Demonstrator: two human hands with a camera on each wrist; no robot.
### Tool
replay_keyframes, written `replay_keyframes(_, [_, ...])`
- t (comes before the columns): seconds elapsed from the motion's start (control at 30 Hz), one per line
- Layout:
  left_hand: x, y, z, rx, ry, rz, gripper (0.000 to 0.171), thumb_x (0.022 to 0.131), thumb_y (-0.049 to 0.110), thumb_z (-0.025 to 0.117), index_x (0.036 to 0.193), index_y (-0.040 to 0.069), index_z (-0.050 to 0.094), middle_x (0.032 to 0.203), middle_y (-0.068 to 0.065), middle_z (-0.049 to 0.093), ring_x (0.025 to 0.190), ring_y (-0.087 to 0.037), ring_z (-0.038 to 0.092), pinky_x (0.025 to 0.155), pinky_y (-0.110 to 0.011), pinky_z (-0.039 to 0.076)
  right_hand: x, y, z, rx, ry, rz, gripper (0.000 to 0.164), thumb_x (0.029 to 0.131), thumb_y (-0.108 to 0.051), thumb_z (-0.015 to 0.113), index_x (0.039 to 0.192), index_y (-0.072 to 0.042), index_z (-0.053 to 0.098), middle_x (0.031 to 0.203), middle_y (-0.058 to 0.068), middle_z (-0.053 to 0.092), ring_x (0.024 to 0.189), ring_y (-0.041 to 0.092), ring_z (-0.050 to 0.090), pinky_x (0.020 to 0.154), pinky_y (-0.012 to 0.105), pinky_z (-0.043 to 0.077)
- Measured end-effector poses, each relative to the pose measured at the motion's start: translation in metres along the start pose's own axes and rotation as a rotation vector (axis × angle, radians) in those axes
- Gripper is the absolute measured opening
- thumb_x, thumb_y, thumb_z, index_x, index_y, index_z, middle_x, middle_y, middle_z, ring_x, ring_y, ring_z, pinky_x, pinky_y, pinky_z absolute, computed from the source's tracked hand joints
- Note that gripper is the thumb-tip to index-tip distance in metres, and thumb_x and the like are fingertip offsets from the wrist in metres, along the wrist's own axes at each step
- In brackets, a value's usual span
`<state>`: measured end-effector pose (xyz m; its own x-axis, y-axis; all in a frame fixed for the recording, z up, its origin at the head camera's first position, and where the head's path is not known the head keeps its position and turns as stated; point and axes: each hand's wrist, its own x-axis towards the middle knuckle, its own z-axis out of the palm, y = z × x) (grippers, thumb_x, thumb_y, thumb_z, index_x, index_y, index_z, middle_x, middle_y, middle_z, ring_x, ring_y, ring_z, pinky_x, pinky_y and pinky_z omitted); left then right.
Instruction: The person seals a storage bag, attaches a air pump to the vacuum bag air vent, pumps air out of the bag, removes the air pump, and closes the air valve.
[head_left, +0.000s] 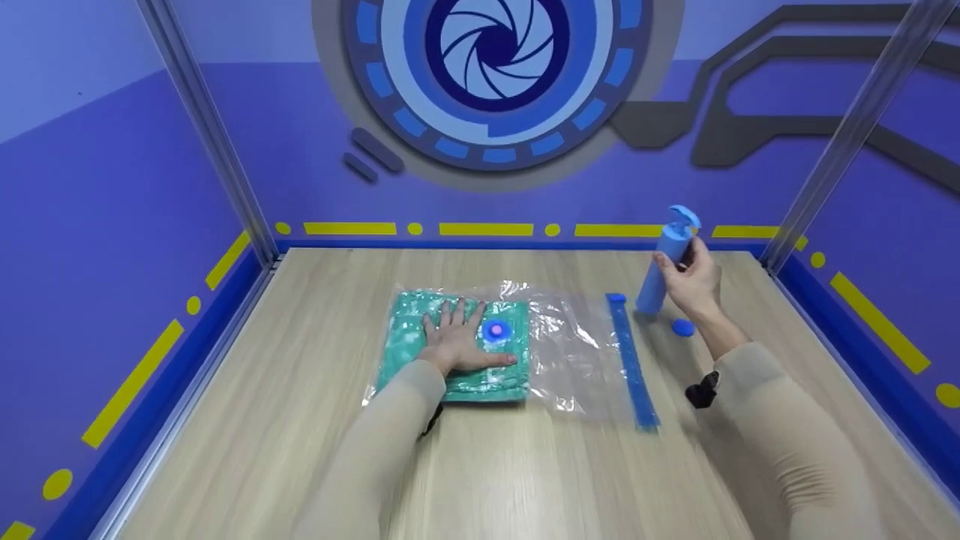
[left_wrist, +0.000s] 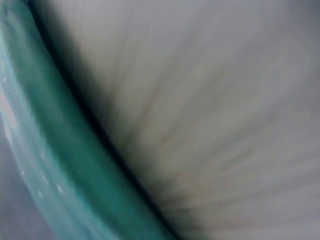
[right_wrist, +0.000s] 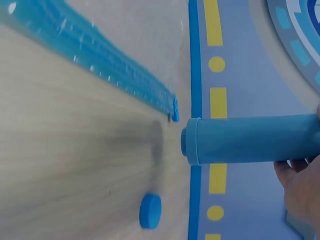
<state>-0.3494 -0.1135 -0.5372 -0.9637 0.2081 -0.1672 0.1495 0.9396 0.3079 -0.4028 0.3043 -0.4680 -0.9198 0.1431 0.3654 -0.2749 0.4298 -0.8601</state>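
A clear vacuum storage bag [head_left: 574,352] lies flat on the table, with folded green fabric [head_left: 405,337] in its left half. My left hand [head_left: 457,346] rests on that part, palm down and fingers spread, beside the round blue valve [head_left: 496,331]. At the right, my right hand [head_left: 696,283] grips a blue hand pump [head_left: 652,285], held tilted with its handle end up. The right wrist view shows the pump's barrel [right_wrist: 250,140] and its lower end apart from the table. Only the green bundle's edge [left_wrist: 65,135] shows in the left wrist view, blurred.
A blue round cap [head_left: 682,327] lies on the wooden table [head_left: 300,420] below the right hand. The bag's blue zip strip [head_left: 634,367] runs along its right edge. Blue-purple panels [head_left: 135,225] with metal posts stand around the table.
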Motion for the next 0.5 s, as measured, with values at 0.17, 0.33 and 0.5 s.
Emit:
replay_keyframes(0.17, [0.000,0.001,0.000,-0.002,0.007,0.004,0.136,0.081,0.100,0.064,0.183,0.029,0.009,0.192,-0.013,0.002,0.178,-0.048,-0.004,0.138,-0.081,-0.002,0.001,0.009,-0.022,-0.046,0.078,0.060,0.064,0.113,-0.029,0.068,0.162,0.004,0.044,0.165,0.033,0.056,0.157,0.048,0.056,0.130,0.063,0.046])
replay_keyframes(0.33, [0.000,0.000,0.000,-0.009,0.012,-0.001,0.136,0.081,0.100,0.064,0.183,0.028,0.010,0.192,-0.013,0.003,0.178,-0.048,-0.002,0.138,-0.080,-0.001,0.002,0.021,-0.038,-0.088,0.140,0.147,0.067,0.113,-0.034,0.067,0.166,-0.001,0.042,0.168,0.029,0.055,0.157,0.045,0.056,0.132,0.059,0.046])
replay_keyframes(0.5, [-0.001,0.001,0.001,-0.004,0.013,-0.003,0.136,0.081,0.100,0.065,0.183,0.029,0.009,0.192,-0.013,0.003,0.178,-0.048,-0.002,0.138,-0.080,-0.002,0.002,0.032,-0.049,-0.118,0.205,0.204,0.065,0.114,-0.035,0.065,0.166,-0.004,0.044,0.166,0.026,0.057,0.154,0.043,0.058,0.131,0.059,0.047])
